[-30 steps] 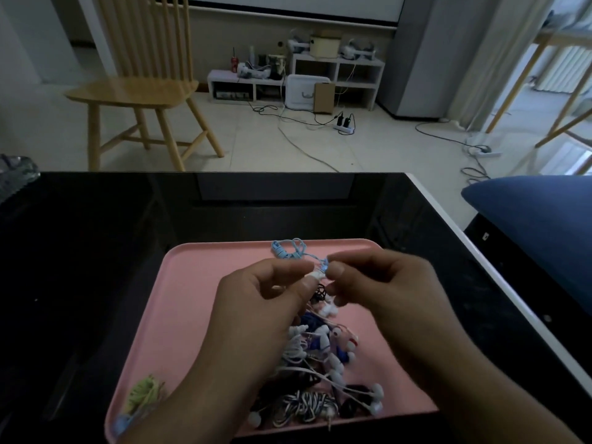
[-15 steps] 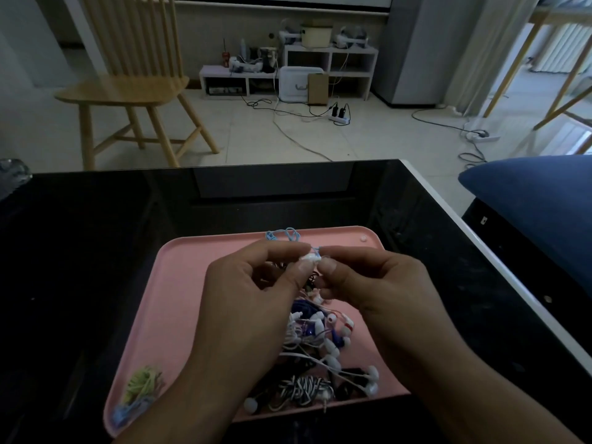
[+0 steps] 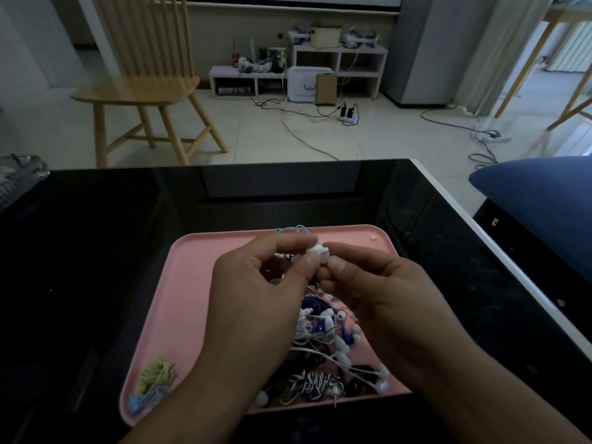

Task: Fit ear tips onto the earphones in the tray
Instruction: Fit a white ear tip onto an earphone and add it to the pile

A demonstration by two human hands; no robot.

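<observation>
Your left hand (image 3: 256, 283) and right hand (image 3: 378, 283) meet fingertip to fingertip above the pink tray's (image 3: 192, 299) far edge, both pinching one white earphone (image 3: 317, 249). Whether its tip is seated stays hidden behind your thumbs.

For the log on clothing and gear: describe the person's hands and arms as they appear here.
Both the left hand and the right hand are bare: no gloves, rings, watch or bands show. Both forearms are bare too, with no sleeve in view down to the frame's lower edge. Thumbnails are short and unpainted. No cables or markings on either arm.
</observation>
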